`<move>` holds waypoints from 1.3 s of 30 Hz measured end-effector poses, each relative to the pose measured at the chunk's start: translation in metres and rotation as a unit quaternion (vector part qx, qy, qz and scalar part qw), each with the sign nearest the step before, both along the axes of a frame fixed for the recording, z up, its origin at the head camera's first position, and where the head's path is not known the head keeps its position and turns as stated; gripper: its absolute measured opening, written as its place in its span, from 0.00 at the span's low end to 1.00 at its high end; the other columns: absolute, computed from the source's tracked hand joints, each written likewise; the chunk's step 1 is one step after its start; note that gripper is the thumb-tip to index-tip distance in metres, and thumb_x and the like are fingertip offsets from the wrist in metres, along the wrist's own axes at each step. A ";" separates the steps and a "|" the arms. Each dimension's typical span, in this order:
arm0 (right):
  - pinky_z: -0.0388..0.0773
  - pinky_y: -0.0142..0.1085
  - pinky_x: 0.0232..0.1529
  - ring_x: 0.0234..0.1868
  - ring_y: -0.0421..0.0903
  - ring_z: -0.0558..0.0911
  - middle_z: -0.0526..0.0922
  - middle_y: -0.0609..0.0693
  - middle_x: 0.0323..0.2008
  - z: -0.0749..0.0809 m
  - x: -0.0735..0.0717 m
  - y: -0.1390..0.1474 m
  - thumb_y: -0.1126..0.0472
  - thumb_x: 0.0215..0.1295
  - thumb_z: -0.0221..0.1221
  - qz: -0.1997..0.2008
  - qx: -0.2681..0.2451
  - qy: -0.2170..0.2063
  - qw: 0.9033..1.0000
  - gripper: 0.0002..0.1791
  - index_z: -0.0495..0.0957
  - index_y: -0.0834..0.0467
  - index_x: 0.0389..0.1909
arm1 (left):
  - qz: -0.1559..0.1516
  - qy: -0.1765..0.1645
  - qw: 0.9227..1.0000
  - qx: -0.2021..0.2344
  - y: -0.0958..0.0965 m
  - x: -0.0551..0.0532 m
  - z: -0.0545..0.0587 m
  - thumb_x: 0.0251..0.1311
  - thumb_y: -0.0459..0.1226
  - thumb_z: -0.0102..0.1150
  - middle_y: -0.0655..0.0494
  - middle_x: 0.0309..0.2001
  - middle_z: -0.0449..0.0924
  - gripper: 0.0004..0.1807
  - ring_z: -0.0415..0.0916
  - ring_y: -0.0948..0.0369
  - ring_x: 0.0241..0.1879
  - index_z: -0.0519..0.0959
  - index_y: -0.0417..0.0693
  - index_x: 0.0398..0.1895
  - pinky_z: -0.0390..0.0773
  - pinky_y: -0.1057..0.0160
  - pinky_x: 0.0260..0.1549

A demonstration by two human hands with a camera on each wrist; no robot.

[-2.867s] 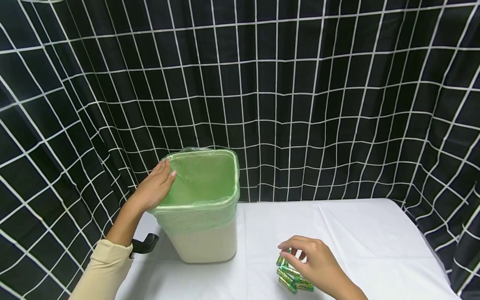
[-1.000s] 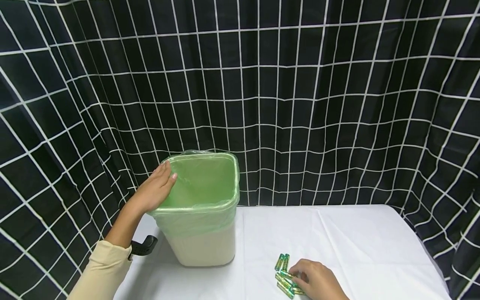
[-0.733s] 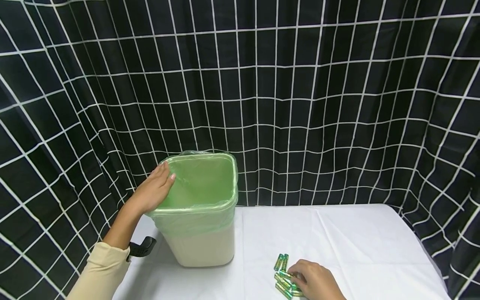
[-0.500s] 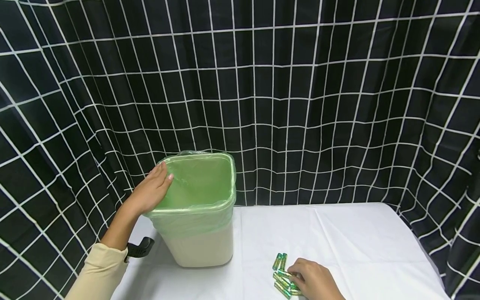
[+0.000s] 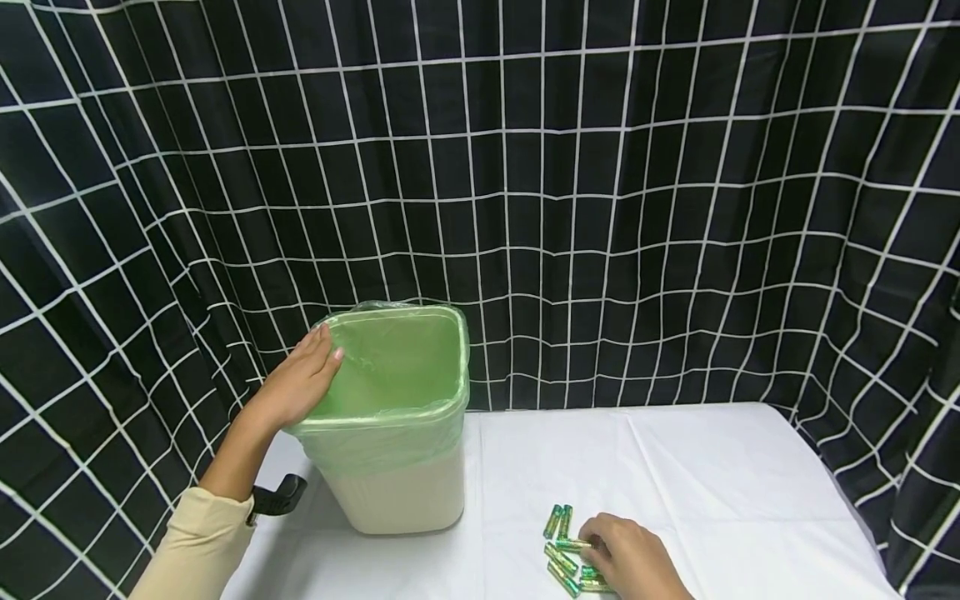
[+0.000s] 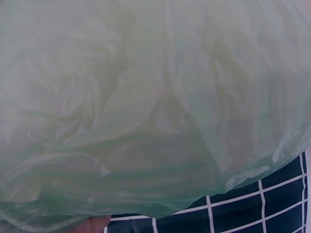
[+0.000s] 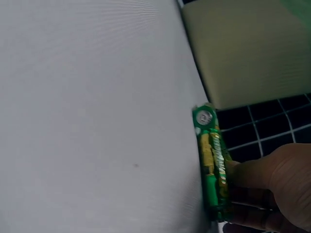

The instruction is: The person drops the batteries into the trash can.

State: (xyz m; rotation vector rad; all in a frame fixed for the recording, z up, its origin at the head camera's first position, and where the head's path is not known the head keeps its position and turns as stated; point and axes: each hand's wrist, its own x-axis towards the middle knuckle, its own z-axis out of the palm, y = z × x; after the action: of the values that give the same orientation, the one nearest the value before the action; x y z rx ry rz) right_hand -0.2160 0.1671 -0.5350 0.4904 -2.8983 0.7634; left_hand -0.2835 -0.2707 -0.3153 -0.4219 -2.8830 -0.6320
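My left hand (image 5: 303,379) lies over the left rim of a white trash can (image 5: 405,492) lined with a green plastic bag (image 5: 386,450). Its fingers look straight, the thumb toward the inside. The left wrist view shows mostly the bag (image 6: 160,121), with a fingertip (image 6: 92,224) at its lower edge. In the head view my right hand (image 5: 632,557) pinches the right end of a green and gold battery (image 5: 572,545). Several similar batteries (image 5: 560,558) lie below and left of it on the cloth. Batteries (image 7: 211,160) also show beside the fingers in the right wrist view.
A white cloth (image 5: 720,483) covers the table. Black curtains with a white grid (image 5: 600,250) close off the back and both sides. The trash can stands at the table's left, near the back. A black strap device (image 5: 279,495) sits on the left wrist.
My right hand has come down from above the batteries to pinch one. That battery has swung nearly level and slightly apart from the others. The left hand stays on the rim.
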 end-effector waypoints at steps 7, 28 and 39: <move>0.75 0.33 0.31 0.24 0.31 0.73 0.78 0.33 0.23 0.013 0.001 0.005 0.62 0.54 0.73 -0.023 -0.025 -0.025 0.999 0.08 0.86 0.50 0.34 | 0.000 -0.004 1.000 -0.001 0.000 0.000 0.001 0.83 0.48 0.29 0.30 0.79 0.40 0.37 0.35 0.39 0.79 0.44 0.23 0.76 0.42 0.40 0.75; 0.71 0.30 0.27 0.28 0.29 0.76 0.85 0.34 0.31 0.045 0.005 0.012 0.62 0.54 0.75 0.027 -0.055 0.103 0.993 0.08 0.87 0.48 0.33 | 0.004 0.003 1.000 0.005 0.000 0.002 0.005 0.83 0.47 0.29 0.30 0.78 0.41 0.36 0.37 0.38 0.79 0.44 0.23 0.76 0.43 0.41 0.75; 0.73 0.28 0.25 0.28 0.26 0.75 0.85 0.34 0.31 0.060 0.009 -0.001 0.63 0.54 0.75 0.071 -0.079 0.164 0.981 0.08 0.87 0.49 0.33 | 0.007 -0.003 1.000 0.014 0.000 0.001 0.002 0.83 0.48 0.29 0.31 0.79 0.41 0.36 0.37 0.39 0.79 0.45 0.24 0.77 0.43 0.41 0.76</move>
State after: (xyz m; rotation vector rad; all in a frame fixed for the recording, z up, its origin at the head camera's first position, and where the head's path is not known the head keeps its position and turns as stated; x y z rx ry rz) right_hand -0.2070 0.1663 -0.4750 0.7339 -2.4976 0.8349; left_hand -0.2827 -0.2709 -0.3130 -0.3976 -2.8766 -0.6709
